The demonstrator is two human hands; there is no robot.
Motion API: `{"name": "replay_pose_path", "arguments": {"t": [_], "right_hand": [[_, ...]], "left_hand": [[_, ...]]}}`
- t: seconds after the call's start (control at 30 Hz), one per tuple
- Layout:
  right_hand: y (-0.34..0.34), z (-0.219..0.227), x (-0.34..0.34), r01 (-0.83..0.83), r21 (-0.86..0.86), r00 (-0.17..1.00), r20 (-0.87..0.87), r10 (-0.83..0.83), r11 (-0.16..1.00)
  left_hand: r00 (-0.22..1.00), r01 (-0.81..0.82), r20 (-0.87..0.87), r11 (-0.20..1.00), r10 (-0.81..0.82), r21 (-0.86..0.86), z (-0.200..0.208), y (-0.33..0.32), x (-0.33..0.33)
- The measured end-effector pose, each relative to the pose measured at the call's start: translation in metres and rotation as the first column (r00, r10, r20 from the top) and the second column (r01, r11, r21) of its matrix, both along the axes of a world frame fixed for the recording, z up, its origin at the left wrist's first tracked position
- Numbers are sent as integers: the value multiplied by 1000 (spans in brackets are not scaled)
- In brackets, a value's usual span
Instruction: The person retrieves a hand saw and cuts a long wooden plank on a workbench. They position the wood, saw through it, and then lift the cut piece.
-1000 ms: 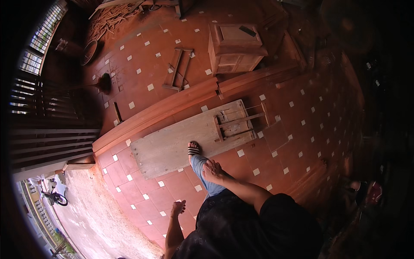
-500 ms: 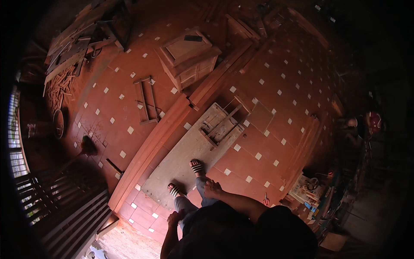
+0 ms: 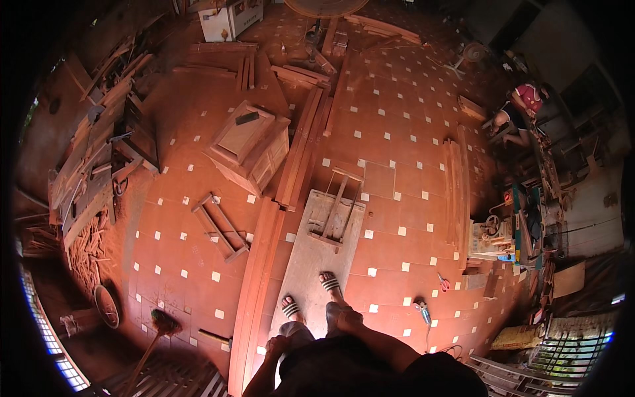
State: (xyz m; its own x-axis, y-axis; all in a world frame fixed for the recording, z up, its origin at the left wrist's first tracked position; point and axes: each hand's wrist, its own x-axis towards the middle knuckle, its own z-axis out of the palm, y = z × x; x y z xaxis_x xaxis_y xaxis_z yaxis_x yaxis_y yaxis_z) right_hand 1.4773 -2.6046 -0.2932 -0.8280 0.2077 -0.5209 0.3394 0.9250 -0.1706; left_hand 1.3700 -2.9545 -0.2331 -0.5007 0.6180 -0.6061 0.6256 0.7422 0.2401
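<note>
My right hand (image 3: 348, 321) rests on my right knee, its fingers laid loosely over the trouser cloth. My left hand (image 3: 278, 345) lies on my left knee, its fingers only partly visible. Neither hand holds a thing that I can see. My feet, in striped sandals (image 3: 329, 281), stand on a long pale board (image 3: 297, 274) on the tiled floor. On the far part of this board lies a small wooden frame (image 3: 336, 210) with crossbars.
Long reddish beams (image 3: 259, 278) run along the board's left. A wooden cabinet (image 3: 248, 142) and a second frame (image 3: 221, 227) stand left. A broom (image 3: 164, 322), pliers-like red-handled tool (image 3: 444, 283) and power tool (image 3: 423, 309) lie nearer. A person (image 3: 522, 109) sits far right.
My view has turned right and lifted, so the person, far machine and power tool now show more plainly. My hands stay on my knees.
</note>
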Motion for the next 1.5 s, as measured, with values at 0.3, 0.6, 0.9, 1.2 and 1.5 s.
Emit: {"name": "replay_pose_path", "arguments": {"t": [0.3,0.6,0.9,1.2,1.5], "right_hand": [[-25,157,-47,-177,-41,975,130,181,983],[-3,224,-87,-202,-331,979,-47,198,922],[72,201,-153,-10,-532,1000,0,12,847],[164,222,-208,23,-413,997,78,10,910],[199,199,-246,-61,-197,973,-228,15,978]], "left_hand": [[968,109,184,949,-169,296,23,-28,-61],[926,-37,344,869,-156,494,7,-34,-97],[932,122,333,989,-141,79,82,75,-196],[909,340,223,936,-351,91,124,172,-322],[924,309,236,951,-300,-1,154,311,-454]]}}
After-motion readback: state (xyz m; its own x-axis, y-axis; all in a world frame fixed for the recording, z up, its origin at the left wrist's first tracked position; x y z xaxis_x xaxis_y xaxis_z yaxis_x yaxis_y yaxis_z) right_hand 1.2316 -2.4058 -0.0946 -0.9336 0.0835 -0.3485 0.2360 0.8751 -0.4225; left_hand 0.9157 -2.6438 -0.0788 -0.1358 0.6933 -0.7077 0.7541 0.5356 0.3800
